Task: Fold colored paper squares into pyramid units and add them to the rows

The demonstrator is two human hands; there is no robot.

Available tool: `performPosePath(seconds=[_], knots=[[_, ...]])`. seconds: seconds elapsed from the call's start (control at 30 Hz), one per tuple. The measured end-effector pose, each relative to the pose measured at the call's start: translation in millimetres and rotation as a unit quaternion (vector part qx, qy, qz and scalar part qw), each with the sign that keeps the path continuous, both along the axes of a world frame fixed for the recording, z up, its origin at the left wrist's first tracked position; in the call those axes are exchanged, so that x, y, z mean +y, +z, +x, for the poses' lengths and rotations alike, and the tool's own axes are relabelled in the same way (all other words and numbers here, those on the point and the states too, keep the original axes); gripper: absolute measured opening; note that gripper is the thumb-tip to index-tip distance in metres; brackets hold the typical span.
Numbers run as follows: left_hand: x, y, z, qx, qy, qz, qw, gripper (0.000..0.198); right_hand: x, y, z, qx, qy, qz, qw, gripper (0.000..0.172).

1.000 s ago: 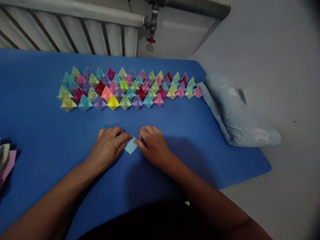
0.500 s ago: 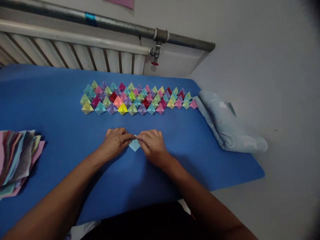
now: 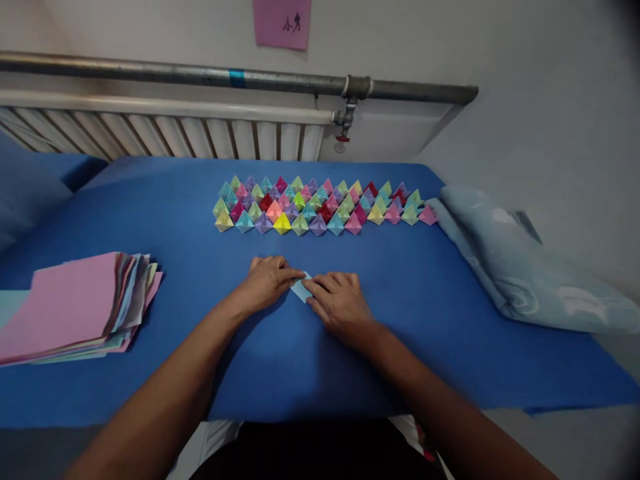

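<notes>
A small light-blue piece of folded paper lies on the blue surface, between my two hands. My left hand pinches its upper left edge with thumb and fingertips. From the other side my right hand presses fingers and thumb on the paper's right edge. The fingertips cover part of the paper. Beyond my hands stand rows of folded paper boats in many colours, packed close together.
To the left lies a stack of coloured paper sheets, pink on top. A folded pale-blue blanket rests at the right. Behind the blue table are a radiator and a metal pipe along the wall.
The view has turned left and up, so more of the paper stack and a pink note on the wall show. Both hands stay on the light-blue paper, which now looks narrower.
</notes>
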State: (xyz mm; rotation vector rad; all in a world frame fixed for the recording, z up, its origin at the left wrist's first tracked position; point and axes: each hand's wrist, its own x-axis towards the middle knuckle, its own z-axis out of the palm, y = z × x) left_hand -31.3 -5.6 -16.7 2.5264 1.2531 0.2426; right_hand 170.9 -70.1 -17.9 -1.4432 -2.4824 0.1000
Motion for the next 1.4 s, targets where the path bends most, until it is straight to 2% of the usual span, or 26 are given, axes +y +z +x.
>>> performPosePath(seconds=[0.13,0.3,0.43,0.53,0.7,0.83,0.93,1.03,1.17,1.3,1.4], knots=[[-2,0.5,-4,0.015,-0.007,0.025,1.000,0.032,0,0.1,-1,-0.001,-0.002,-0.002,1.000,0.030],[-14,1.5,-5,0.030,-0.016,0.115,0.993,0.033,-2,3.9,-1,-0.020,0.002,-0.004,1.000,0.030],[-26,0.5,2,-0.030,-0.030,0.178,0.983,0.035,-4,7.0,-2,-0.032,0.003,0.015,0.999,0.030],[-31,-1.5,7,-0.047,-0.058,0.147,0.986,0.038,-6,6.7,-3,-0.035,0.001,0.032,0.999,0.029],[-27,2.3,11,-0.004,-0.059,0.119,0.991,0.033,-12,2.6,3,-0.020,0.006,0.023,1.000,0.033],[-11,16.6,24,0.050,-0.044,0.071,0.995,0.030,-12,-4.1,12,0.095,-0.058,0.003,0.994,0.028],[6,30.2,36,0.082,-0.053,0.032,0.995,0.024,-7,-9.1,17,0.223,-0.111,0.004,0.968,0.022],[22,41.9,45,0.122,-0.053,-0.010,0.991,0.018,-3,-11.2,19,0.293,-0.115,0.002,0.949,0.019],[34,50.3,54,0.156,-0.040,-0.061,0.985,0.009,-3,-11.2,19,0.321,-0.113,-0.002,0.940,0.016],[37,51.5,53,0.144,-0.008,-0.132,0.981,0.010,-2,-13.3,19,0.334,-0.108,0.000,0.936,0.017],[34,51.5,43,0.089,0.020,-0.188,0.978,0.014,-1,-15.7,20,0.355,-0.111,-0.008,0.928,0.017]])
